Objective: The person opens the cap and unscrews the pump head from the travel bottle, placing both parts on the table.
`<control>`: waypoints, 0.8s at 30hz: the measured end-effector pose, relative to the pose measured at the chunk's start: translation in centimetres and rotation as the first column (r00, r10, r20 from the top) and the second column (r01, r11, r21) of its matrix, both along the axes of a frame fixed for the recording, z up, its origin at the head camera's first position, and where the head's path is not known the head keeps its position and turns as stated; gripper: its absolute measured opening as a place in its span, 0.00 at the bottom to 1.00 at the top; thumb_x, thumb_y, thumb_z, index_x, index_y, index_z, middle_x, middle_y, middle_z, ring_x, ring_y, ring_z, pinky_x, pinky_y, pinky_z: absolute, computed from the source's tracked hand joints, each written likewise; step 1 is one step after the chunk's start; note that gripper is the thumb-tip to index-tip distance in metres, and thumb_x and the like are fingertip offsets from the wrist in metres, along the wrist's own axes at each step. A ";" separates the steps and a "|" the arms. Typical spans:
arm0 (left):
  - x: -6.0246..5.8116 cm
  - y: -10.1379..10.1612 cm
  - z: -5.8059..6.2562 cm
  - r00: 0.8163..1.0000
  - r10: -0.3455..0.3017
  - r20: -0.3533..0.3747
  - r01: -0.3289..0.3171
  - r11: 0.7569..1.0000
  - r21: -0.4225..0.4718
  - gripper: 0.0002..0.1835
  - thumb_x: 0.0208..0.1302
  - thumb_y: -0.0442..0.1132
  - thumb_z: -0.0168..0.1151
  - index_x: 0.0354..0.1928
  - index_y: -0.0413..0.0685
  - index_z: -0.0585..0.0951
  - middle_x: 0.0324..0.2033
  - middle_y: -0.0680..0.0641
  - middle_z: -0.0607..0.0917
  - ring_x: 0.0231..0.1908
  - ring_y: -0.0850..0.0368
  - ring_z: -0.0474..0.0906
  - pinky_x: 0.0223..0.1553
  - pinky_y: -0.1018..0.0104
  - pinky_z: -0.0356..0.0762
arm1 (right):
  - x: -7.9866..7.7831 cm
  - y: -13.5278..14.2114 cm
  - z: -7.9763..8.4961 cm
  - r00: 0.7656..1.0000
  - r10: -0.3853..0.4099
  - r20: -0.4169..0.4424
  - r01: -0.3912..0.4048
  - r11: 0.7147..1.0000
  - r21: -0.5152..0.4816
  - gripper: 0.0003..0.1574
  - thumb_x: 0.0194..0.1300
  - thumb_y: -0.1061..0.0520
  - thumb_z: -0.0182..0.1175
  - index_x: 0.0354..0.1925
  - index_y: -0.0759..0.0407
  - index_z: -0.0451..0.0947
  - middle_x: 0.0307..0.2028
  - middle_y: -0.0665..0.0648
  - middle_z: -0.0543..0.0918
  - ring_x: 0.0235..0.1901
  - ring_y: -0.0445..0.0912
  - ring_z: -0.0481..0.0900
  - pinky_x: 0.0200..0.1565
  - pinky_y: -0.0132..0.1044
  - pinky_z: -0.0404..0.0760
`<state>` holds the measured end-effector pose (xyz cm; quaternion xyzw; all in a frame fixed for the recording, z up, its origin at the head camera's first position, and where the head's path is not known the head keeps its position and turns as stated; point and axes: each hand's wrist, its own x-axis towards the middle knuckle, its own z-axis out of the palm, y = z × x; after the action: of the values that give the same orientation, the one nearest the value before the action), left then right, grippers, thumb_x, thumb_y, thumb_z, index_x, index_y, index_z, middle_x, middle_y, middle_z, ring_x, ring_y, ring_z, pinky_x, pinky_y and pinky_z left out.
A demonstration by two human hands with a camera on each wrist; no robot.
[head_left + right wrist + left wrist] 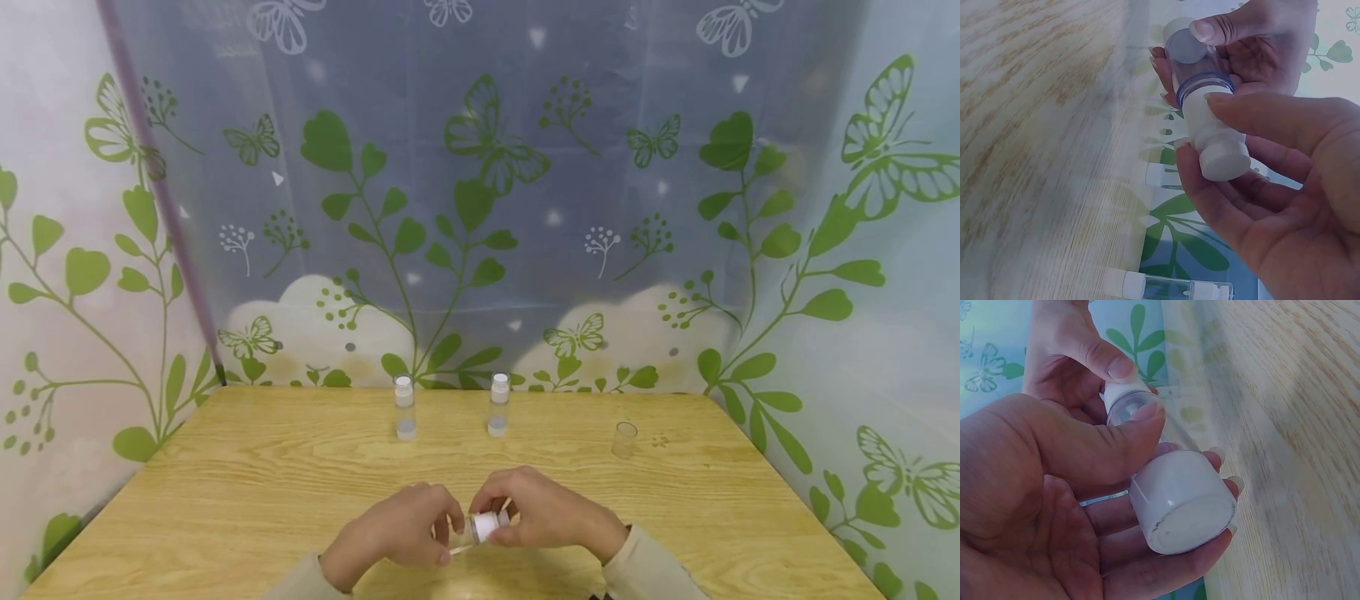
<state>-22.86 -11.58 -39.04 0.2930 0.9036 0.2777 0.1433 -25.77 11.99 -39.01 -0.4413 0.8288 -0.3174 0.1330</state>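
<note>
OK, I see L hand (407,523) curled round a clear, white-based cyl. bottle (485,526), R hand (545,510) pinching its smooth white top; bottle's at near ctr., above grainy wood-look table (247,483).

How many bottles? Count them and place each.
3: left bottle and right bottle standing near the far edge of the table, third bottle held by left grip and right grip.

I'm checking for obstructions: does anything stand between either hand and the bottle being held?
Nothing visible does. The left hand and right hand both grip the bottle directly. Two standing bottles and a clear cup sit farther back, away from the hands.
</note>
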 end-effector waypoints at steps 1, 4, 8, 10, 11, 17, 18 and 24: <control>0.0 0.0 0.0 1.000 0.002 -0.002 -0.002 1.000 -0.003 0.13 0.53 0.28 0.74 0.42 0.41 0.87 0.30 0.50 0.89 0.30 0.64 0.81 0.33 0.68 0.80 | 0.0 0.0 0.0 1.000 -0.002 0.003 0.002 1.000 0.001 0.15 0.65 0.65 0.69 0.50 0.57 0.85 0.45 0.52 0.86 0.41 0.31 0.80 0.42 0.26 0.83; 0.0 0.0 0.0 1.000 0.007 -0.008 -0.007 1.000 -0.005 0.13 0.53 0.28 0.75 0.42 0.41 0.87 0.30 0.49 0.89 0.30 0.63 0.81 0.33 0.67 0.80 | 0.0 0.0 0.1 1.000 -0.012 0.027 0.012 1.000 0.004 0.16 0.66 0.63 0.69 0.52 0.57 0.84 0.47 0.53 0.86 0.43 0.33 0.81 0.42 0.26 0.84; 0.0 0.0 0.1 1.000 0.010 -0.005 -0.010 1.000 -0.005 0.13 0.53 0.29 0.75 0.42 0.42 0.87 0.30 0.50 0.89 0.30 0.63 0.80 0.34 0.67 0.80 | -0.2 0.2 0.1 0.999 -0.019 0.047 0.019 1.000 0.015 0.15 0.72 0.59 0.64 0.55 0.57 0.83 0.50 0.55 0.87 0.45 0.36 0.84 0.43 0.26 0.84; 0.0 0.0 0.1 1.000 0.011 -0.004 -0.011 1.000 -0.007 0.13 0.53 0.29 0.75 0.42 0.42 0.87 0.30 0.50 0.89 0.30 0.63 0.81 0.34 0.66 0.80 | -0.3 0.2 0.1 1.000 -0.018 0.024 0.017 1.000 0.017 0.14 0.76 0.56 0.60 0.55 0.58 0.83 0.50 0.56 0.88 0.45 0.36 0.84 0.44 0.27 0.84; 0.0 0.0 0.1 1.000 0.011 -0.003 -0.011 1.000 -0.007 0.13 0.53 0.29 0.75 0.42 0.42 0.87 0.30 0.50 0.89 0.31 0.63 0.81 0.34 0.66 0.81 | -0.4 0.3 0.1 1.000 -0.017 0.011 0.017 1.000 0.014 0.15 0.77 0.55 0.57 0.55 0.59 0.83 0.49 0.56 0.88 0.45 0.36 0.85 0.44 0.27 0.84; 0.0 0.0 0.0 1.000 0.012 0.000 -0.012 1.000 -0.003 0.12 0.53 0.28 0.75 0.42 0.42 0.87 0.30 0.50 0.89 0.30 0.62 0.82 0.34 0.66 0.81 | -0.8 0.6 -0.3 1.000 0.001 0.030 0.000 1.000 -0.029 0.20 0.81 0.54 0.50 0.53 0.64 0.84 0.43 0.59 0.91 0.33 0.38 0.87 0.40 0.28 0.84; 0.0 0.0 0.0 1.000 0.013 0.000 -0.013 1.000 -0.002 0.13 0.53 0.28 0.75 0.41 0.42 0.87 0.30 0.50 0.89 0.30 0.62 0.81 0.34 0.66 0.81 | -0.9 0.6 -0.4 0.999 0.009 0.044 -0.007 1.000 -0.028 0.20 0.81 0.54 0.50 0.53 0.64 0.84 0.42 0.59 0.91 0.31 0.40 0.87 0.39 0.27 0.84; 0.0 -0.1 0.0 1.000 0.009 0.009 -0.009 1.000 0.004 0.13 0.53 0.29 0.75 0.42 0.42 0.87 0.30 0.49 0.89 0.30 0.63 0.81 0.34 0.67 0.81 | -0.9 0.5 -0.8 0.995 0.028 0.096 -0.026 1.000 -0.015 0.20 0.81 0.53 0.50 0.52 0.63 0.84 0.41 0.60 0.91 0.31 0.44 0.89 0.35 0.27 0.85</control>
<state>-22.87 -11.66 -39.02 0.2881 0.9037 0.2816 0.1454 -26.69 12.50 -39.77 -0.4376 0.8131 -0.3423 0.1740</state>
